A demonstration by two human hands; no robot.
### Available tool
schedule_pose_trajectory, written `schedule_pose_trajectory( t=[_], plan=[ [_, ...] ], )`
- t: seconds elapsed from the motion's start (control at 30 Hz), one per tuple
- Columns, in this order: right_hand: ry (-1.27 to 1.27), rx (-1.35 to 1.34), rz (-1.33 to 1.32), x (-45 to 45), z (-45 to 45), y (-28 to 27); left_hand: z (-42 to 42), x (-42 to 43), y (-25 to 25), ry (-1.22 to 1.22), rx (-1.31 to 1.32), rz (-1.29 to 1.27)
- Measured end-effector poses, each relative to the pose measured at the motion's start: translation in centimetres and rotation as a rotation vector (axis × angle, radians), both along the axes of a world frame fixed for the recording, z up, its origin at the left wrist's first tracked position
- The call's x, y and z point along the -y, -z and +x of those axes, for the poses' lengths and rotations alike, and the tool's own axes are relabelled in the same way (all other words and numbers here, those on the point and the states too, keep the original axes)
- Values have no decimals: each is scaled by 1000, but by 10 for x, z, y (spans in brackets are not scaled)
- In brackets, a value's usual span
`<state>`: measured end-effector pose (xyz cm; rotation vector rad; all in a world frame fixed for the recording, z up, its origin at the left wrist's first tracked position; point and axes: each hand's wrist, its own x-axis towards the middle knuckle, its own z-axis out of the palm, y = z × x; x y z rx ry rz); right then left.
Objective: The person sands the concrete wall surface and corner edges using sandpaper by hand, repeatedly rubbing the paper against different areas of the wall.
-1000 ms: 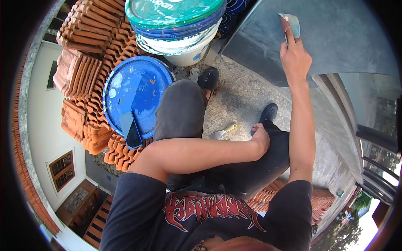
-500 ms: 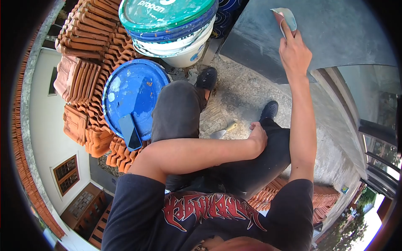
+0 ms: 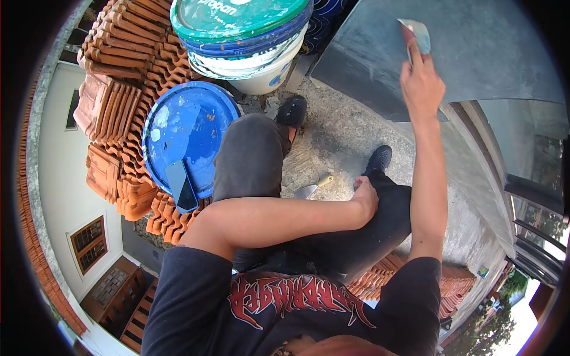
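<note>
My right hand [image 3: 423, 89] is stretched out at the upper right, its fingers closed on a folded piece of sandpaper [image 3: 423, 38]. The sandpaper lies against the flat face of a grey panel [image 3: 475, 59]. My left hand [image 3: 366, 200] rests on my right leg near the knee, its fingers curled in loosely, and no object shows in it. Beyond the left hand, a putty knife [image 3: 314, 187] with a pale yellow handle lies on the concrete floor [image 3: 332, 142].
A blue lid [image 3: 199, 127] with paint spots carries a phone [image 3: 181, 187] at the left. Behind it stands a white bucket [image 3: 267, 80] under green and blue lids. Stacked clay roof tiles [image 3: 127, 65] line the left side.
Across the panel, my right hand and the sandpaper have shifted slightly left, then back right and a little down. My left fingers have curled in more since the middle frame.
</note>
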<state>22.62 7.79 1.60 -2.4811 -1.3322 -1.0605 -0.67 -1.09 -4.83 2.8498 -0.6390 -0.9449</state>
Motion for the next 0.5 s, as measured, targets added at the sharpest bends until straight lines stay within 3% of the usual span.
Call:
schedule_pose_trajectory(
  t=[0.5],
  plan=[
    [26,-47,-79,34,10,15,-2,-3,-8,32,-2,9]
  ],
)
